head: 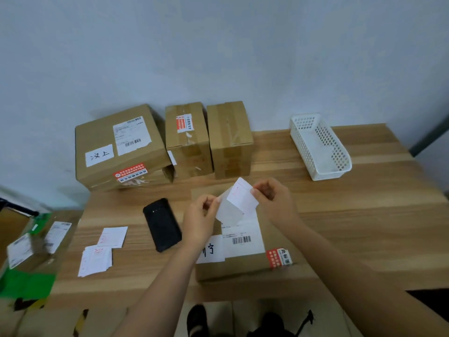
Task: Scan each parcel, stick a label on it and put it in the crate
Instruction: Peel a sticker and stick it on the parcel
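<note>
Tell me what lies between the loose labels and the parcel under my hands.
In the head view, a black phone lies flat on the table between labels and parcel.

Left hand (199,221), right hand (273,199), in pinch

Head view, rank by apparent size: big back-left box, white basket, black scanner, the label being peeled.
1. back-left box
2. white basket
3. black scanner and label look alike; the label is held nearer the camera, so I won't rank them.
</note>
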